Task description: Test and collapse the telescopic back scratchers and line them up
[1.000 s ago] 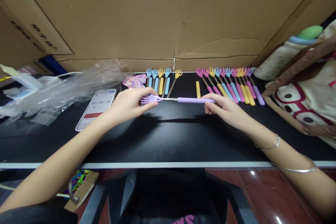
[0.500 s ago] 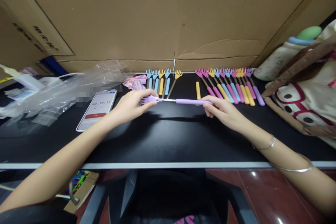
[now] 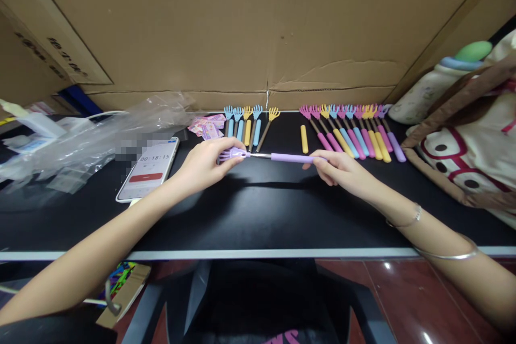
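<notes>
I hold a purple back scratcher (image 3: 282, 157) level above the black table (image 3: 250, 209). My left hand (image 3: 205, 164) pinches its claw-shaped head. My right hand (image 3: 342, 172) grips the end of its purple handle. A short metal shaft shows between head and handle. Behind it lie two rows of like scratchers: a small group (image 3: 248, 123) at the middle and a longer row (image 3: 355, 131) to the right, in pink, blue, yellow and purple. A loose yellow handle (image 3: 303, 138) lies between the rows.
A phone (image 3: 149, 167) showing a timer lies left of my left hand. Clear plastic bags (image 3: 92, 137) are heaped at the far left. Pink packets (image 3: 207, 124) sit by the small group. A cardboard wall (image 3: 258, 27) stands behind. A fabric bag (image 3: 467, 156) fills the right side.
My right hand has slid left toward my left hand, and the visible metal shaft and whole scratcher have grown shorter. The phone timer has gone from 18:14 to 18:15.
</notes>
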The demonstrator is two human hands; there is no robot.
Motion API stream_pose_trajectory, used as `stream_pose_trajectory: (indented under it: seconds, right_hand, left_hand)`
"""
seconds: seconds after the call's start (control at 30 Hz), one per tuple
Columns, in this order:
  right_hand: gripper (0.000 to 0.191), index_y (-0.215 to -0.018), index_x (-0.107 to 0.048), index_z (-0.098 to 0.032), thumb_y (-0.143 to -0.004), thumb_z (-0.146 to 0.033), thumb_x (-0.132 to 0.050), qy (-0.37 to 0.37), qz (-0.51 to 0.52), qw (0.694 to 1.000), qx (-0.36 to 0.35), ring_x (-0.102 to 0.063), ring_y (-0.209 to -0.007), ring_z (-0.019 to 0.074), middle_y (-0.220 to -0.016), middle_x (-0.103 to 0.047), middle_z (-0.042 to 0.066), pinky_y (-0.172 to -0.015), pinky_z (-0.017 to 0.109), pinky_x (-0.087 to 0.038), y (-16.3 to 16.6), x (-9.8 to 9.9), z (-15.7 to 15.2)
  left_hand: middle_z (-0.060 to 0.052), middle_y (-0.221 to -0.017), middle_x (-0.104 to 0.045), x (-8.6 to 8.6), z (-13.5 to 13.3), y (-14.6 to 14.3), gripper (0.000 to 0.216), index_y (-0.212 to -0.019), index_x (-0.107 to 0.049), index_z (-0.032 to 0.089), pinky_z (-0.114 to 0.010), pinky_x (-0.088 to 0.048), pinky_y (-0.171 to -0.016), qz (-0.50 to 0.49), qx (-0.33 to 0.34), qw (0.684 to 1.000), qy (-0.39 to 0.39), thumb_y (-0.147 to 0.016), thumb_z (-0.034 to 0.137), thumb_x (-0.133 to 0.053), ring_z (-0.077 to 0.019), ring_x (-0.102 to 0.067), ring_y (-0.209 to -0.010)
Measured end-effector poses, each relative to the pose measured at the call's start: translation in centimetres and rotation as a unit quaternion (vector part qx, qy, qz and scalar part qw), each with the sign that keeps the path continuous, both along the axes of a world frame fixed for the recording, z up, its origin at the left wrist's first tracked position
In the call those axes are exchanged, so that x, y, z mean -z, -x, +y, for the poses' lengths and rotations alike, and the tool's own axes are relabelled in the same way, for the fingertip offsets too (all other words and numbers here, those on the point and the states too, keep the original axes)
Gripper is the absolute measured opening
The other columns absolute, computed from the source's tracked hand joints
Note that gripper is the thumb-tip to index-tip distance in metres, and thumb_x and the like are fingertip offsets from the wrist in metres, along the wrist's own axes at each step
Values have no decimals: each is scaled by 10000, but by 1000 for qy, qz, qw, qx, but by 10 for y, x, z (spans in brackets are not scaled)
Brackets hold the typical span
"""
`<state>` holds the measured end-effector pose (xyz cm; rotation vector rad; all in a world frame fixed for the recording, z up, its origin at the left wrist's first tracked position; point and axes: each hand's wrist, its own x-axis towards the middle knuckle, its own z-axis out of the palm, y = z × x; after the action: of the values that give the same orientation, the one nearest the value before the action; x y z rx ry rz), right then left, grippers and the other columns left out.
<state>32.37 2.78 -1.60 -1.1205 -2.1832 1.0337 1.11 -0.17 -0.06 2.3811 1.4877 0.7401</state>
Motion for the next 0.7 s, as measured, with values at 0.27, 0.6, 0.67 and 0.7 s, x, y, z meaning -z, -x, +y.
stream_pose_trajectory:
  seconds: [0.27, 0.6, 0.67, 0.7]
  right_hand:
    - [506, -814, -568, -172, -906, -639, -397, 45, 36, 998, -26, -332, -392, 86, -411, -398, -76, -461, 264, -255, 2, 2, 1]
    - [528, -754, -569, -178, -891, -661, -405, 48, 39, 998, 3, -332, -383, 84, -406, -396, -68, -443, 265, -258, 3, 0, 0]
    - [524, -751, -572, -176, -889, -657, -415, 44, 44, 998, 14, -342, -389, 84, -417, -405, -63, -437, 260, -265, 3, -1, 0]
    - [522, -751, -572, -176, -887, -656, -419, 42, 44, 998, 17, -349, -393, 84, -424, -409, -61, -434, 257, -270, 4, -1, -1]
  left_hand:
    - [-32, -1025, -708, -1, -3, -3, 262, -999, -637, 204, -289, -436, -820, -6, 0, 1000, -23, -883, 398, -503, -204, -643, -922]
    - [-16, -1030, -711, 2, -2, -4, 257, -1001, -649, 214, -272, -432, -786, -8, 0, 1000, -10, -877, 395, -515, -195, -645, -924]
    - [-8, -1028, -713, 1, -2, -5, 262, -1000, -650, 219, -272, -428, -785, -6, -1, 1000, 0, -876, 405, -513, -194, -646, -922]
    - [-4, -1026, -714, 1, -2, -5, 269, -1001, -651, 223, -271, -426, -779, -2, -4, 1000, 5, -876, 416, -511, -194, -647, -917]
